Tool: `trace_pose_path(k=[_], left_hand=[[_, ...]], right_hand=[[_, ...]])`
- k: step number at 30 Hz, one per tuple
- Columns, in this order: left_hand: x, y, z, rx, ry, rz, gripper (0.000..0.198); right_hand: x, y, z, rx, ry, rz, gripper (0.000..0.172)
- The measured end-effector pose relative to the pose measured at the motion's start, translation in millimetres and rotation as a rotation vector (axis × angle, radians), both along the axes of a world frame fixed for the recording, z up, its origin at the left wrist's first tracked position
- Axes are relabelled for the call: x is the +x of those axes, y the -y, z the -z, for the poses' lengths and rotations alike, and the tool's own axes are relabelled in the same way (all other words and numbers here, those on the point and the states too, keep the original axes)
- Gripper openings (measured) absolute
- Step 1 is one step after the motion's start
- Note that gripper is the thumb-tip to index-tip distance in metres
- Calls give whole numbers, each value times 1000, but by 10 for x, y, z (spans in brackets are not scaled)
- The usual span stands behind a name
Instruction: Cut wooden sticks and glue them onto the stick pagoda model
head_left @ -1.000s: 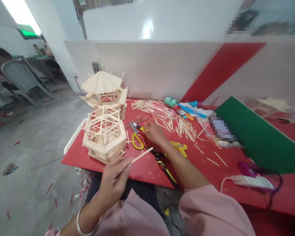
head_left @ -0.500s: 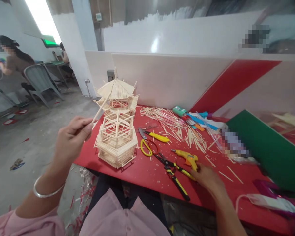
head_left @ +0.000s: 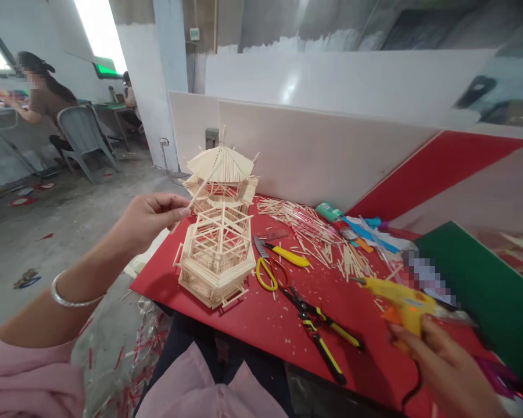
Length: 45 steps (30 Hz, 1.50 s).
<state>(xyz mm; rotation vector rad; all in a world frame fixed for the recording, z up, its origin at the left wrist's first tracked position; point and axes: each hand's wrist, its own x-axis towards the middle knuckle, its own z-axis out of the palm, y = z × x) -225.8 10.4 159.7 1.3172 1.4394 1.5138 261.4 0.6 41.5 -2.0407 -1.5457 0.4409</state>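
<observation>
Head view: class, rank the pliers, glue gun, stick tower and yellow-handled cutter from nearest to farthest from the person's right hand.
1. glue gun: held in the right hand.
2. pliers: to its left, near the table's front.
3. yellow-handled cutter: mid-table.
4. stick tower: far left corner.

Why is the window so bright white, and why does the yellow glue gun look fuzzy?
Head view, top left: the window is overexposed, plain white, and a glare spot shines on the white panel. Head view, lower right: the glue gun and right hand are blurred, while the stick house and the left hand with its stick look sharp.
</observation>
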Motion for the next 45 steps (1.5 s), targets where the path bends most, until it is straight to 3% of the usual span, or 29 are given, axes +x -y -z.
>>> trace_pose_path(k=[3,6,10,14,19,24,28,36,45], left_hand=[[40,-78,-36,-34,16,52,10],[95,-148,-46,-49,8,69,8],[100,-212,-10,-26,-21,76,7],[56,-237,58,54,-77,66,11],[59,-235,102,145,-154,83,14],[87,-219,15,-58,-169,141,11],[95,-231,-41,-172,-139,91,4],[72,-181,-20,-182,-132,75,3],[91,-181,-41,-197,-118,70,3]], right_hand=[[-372,127,-408,154,-191,-66,28],[-960,23,-691,248,-108,-142,45],[-1707,-355,-778,526,212,-251,48],[-2097,-664,-719,695,414,-391,33],[-2169,-772,-690,725,531,-446,27],[-2170,-761,-723,728,501,-455,25],[-2288,-702,-761,738,475,-539,22],[-2569,-618,-792,838,518,-666,24],[-2571,-621,-757,821,530,-641,22]])
